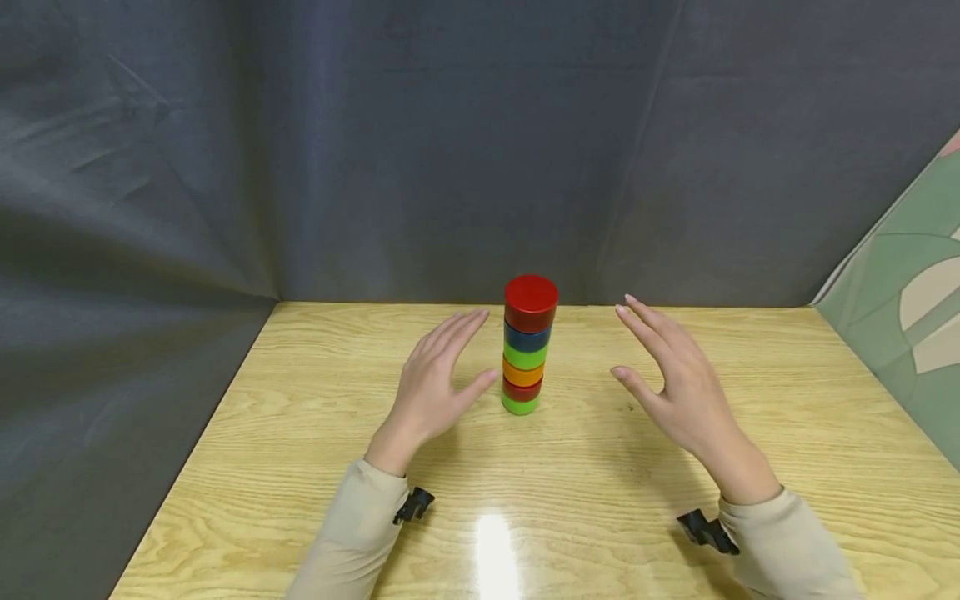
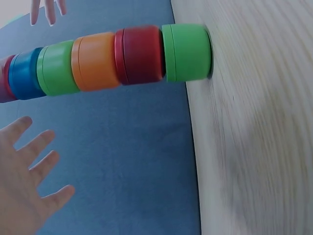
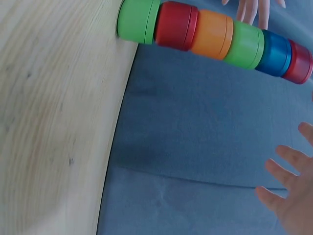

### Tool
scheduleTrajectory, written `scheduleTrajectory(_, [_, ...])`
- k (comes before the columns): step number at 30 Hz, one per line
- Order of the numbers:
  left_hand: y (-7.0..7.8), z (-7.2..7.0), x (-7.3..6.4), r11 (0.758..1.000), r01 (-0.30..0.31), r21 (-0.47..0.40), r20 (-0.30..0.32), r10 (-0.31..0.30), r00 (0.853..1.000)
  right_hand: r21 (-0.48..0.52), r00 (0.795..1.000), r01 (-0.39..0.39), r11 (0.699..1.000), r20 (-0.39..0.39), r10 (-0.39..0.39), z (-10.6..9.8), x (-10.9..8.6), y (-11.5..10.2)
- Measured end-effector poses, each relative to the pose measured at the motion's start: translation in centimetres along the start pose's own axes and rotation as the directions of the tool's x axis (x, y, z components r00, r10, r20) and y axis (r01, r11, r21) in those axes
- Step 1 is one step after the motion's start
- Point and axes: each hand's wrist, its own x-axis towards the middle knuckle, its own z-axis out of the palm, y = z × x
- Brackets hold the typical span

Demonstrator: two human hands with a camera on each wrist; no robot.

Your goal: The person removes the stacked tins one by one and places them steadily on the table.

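Note:
A tower of several short round cups [image 1: 525,357] stands upright on the table. From the bottom its colours run green, dark red, orange, green, blue and red. The red piece [image 1: 531,302] on top shows a smooth flat face; each lower piece has a thin line round it near its upper end. To the left of the tower my left hand [image 1: 435,375] is raised with fingers straight and thumb spread, apart from the cups. My right hand [image 1: 678,383] hovers on the other side, farther from the tower, fingers extended and holding nothing.
The pale wood-grain table [image 1: 300,467] has a bright glare patch near its front. A dark grey curtain [image 1: 465,150] hangs behind and at the left. Green patterned fabric [image 1: 885,325] borders the right. Each sleeve cuff carries a small black mount [image 1: 414,505].

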Motion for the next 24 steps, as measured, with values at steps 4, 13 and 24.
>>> scheduleTrajectory(4, [0.3,0.6,0.5,0.998,0.042,-0.043,-0.013,-0.043,0.999,0.030,0.999,0.001,1.000,-0.036,0.000,0.5,0.2,-0.3])
scheduleTrajectory(13, [1.0,1.7,1.5,0.980,0.075,-0.182,-0.070,-0.088,0.994,0.100,0.992,0.008,0.995,-0.128,0.005,1.5,1.0,-0.9])
scheduleTrajectory(24, [1.5,2.7,2.1,0.936,0.168,-0.310,-0.071,-0.199,0.977,0.173,0.985,-0.001,0.985,-0.171,0.031,2.6,2.0,-1.6])
